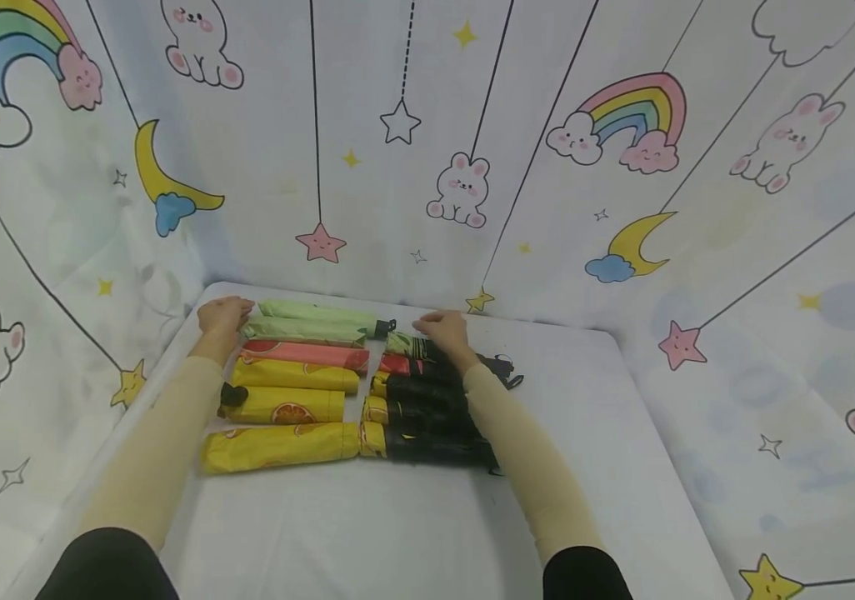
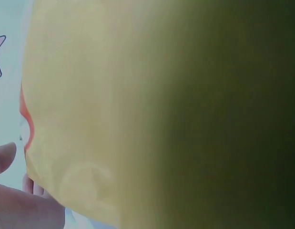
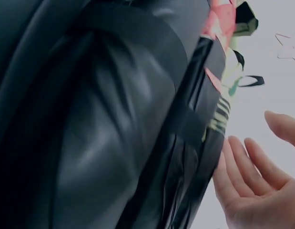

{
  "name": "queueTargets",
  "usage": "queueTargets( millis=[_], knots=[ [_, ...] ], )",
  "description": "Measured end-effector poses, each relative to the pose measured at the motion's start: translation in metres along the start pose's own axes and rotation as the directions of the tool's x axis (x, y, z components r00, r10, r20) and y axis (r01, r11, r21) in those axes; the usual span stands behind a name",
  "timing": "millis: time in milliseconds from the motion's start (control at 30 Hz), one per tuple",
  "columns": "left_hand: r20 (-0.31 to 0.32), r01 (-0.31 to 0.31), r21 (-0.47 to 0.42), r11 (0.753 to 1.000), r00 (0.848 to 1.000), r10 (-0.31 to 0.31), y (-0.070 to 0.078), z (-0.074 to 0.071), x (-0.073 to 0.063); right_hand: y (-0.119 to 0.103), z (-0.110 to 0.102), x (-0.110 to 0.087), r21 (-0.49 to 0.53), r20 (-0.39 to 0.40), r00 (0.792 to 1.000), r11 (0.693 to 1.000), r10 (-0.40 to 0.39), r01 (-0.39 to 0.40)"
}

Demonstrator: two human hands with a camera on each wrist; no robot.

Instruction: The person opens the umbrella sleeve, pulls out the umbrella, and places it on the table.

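In the head view, two rows of fruit-print bundles that look like folded umbrellas lie on the white table. My left hand (image 1: pixel 223 317) is at the left ends of the two light green umbrellas (image 1: pixel 315 311), its fingertips right at their edge. In the left wrist view, its thumb (image 2: pixel 4 157) stands apart from the fingers, partly hidden by a yellow umbrella (image 2: pixel 76 95). My right hand (image 1: pixel 446 333) is over the green-and-black bundle (image 1: pixel 407 344). The right wrist view shows its fingers (image 3: pixel 252 167) extended, beside the black bundles (image 3: pixel 104 119), with the thumb spread away.
Below the green ones lie a red umbrella (image 1: pixel 307 356) and several yellow ones (image 1: pixel 285 447). The right row has black bundles (image 1: pixel 427 417) with yellow tips and strap loops. A cartoon-print backdrop (image 1: pixel 382 183) rises behind the white table (image 1: pixel 337 533).
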State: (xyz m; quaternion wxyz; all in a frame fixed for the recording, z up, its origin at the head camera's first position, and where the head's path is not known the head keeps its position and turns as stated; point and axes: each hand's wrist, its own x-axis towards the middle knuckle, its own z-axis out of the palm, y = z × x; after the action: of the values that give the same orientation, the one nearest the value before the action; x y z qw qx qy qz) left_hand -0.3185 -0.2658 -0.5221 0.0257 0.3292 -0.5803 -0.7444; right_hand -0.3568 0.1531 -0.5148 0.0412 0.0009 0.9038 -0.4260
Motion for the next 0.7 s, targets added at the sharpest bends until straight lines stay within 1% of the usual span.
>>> queueTargets(
  millis=[167, 267, 367, 433, 533, 633, 700],
  knots=[
    [-0.006, 0.013, -0.033, 0.999, 1.0, -0.014, 0.002, 0.001, 0.0, -0.006, 0.014, 0.006, -0.06, 0.039, 0.999, 0.998, -0.008, 0.01],
    [-0.002, 0.023, -0.044, 0.999, 1.0, -0.023, 0.003, 0.004, 0.0, -0.012, 0.019, 0.009, -0.088, 0.084, 0.996, 0.996, -0.017, 0.024],
    [0.002, 0.03, -0.033, 0.999, 1.0, -0.03, 0.002, 0.004, 0.001, -0.019, 0.023, 0.01, -0.101, 0.139, 0.99, 0.994, -0.023, 0.037],
    [0.0, 0.024, -0.035, 0.999, 1.0, -0.024, 0.002, 0.004, 0.003, -0.024, 0.026, 0.01, -0.108, 0.165, 0.986, 0.993, -0.038, 0.056],
    [0.002, 0.008, -0.051, 0.999, 1.0, -0.008, 0.0, 0.004, 0.008, -0.029, 0.033, 0.012, -0.137, 0.181, 0.981, 0.986, -0.07, 0.096],
    [0.018, -0.01, -0.039, 0.999, 1.0, 0.011, -0.002, 0.005, 0.011, -0.031, 0.042, 0.012, -0.189, 0.19, 0.977, 0.973, -0.096, 0.133],
    [0.03, -0.022, -0.002, 1.0, 0.999, 0.022, -0.004, 0.005, 0.01, -0.03, 0.049, 0.013, -0.228, 0.195, 0.975, 0.962, -0.103, 0.147]
  ],
)
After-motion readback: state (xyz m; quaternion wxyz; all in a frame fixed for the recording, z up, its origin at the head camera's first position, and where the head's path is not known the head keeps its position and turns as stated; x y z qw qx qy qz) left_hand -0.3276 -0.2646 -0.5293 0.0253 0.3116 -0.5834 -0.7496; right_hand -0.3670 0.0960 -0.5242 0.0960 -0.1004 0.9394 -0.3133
